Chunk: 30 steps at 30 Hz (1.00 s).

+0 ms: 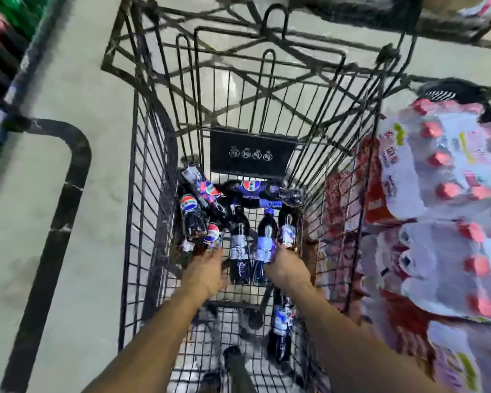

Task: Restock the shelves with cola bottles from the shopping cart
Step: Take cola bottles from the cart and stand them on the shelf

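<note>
Both hands down in cart [142, 194]: left hand [207, 269] closing on bottle [210, 236], right hand [285, 268] gripping bottle [288, 232]. Grab necks firm, lift straight up, clear wire sides; blur hides finger detail.

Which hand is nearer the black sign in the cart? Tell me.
Neither clearly. Left hand sits below-left of the sign, right hand below-right, both among the bottles.
</note>
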Each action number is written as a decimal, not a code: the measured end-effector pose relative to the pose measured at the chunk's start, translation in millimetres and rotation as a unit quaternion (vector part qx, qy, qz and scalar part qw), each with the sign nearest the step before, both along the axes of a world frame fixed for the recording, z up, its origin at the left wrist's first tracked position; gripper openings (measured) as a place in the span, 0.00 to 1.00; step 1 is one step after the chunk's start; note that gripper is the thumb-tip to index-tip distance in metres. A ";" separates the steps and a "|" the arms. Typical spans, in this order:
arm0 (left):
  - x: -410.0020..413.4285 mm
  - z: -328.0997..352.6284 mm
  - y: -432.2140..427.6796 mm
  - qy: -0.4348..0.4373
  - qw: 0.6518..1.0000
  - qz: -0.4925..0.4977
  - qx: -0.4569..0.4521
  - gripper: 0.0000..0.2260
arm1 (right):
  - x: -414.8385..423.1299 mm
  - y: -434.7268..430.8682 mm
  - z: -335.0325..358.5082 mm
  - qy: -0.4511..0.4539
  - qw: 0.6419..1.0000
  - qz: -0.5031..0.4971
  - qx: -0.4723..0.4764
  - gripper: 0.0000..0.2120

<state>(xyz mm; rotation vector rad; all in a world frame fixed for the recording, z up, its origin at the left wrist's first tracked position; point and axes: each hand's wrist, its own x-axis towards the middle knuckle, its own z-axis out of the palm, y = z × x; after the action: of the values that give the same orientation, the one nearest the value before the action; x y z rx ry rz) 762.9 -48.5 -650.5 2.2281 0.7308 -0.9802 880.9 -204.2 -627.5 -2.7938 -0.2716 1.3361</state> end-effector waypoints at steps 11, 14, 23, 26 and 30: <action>41.7 -74.4 -18.1 -0.035 0.973 0.215 -0.075 0.26 | 19.7 23.6 -83.9 0.028 0.985 -0.160 0.066 0.19; 52.5 -86.4 -19.3 -0.035 0.960 0.265 -0.085 0.26 | 23.7 28.0 -99.7 0.057 0.976 -0.202 0.066 0.12; 62.1 -116.8 -23.3 -0.013 0.950 0.301 -0.087 0.40 | 15.8 28.2 -131.8 0.007 0.970 -0.238 0.046 0.14; 59.9 -118.9 -17.5 -0.014 0.945 0.304 -0.116 0.38 | 16.2 24.4 -134.9 0.023 0.962 -0.268 0.056 0.18; 50.4 -90.3 -11.6 -0.012 0.929 0.315 -0.193 0.43 | 15.4 15.0 -105.6 0.043 0.953 -0.287 0.085 0.21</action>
<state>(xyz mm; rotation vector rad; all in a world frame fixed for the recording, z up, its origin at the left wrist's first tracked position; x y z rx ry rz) 813.3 -60.2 -740.8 1.5082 1.0505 -0.6905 896.3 -189.2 -733.1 -2.3839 0.3844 1.2065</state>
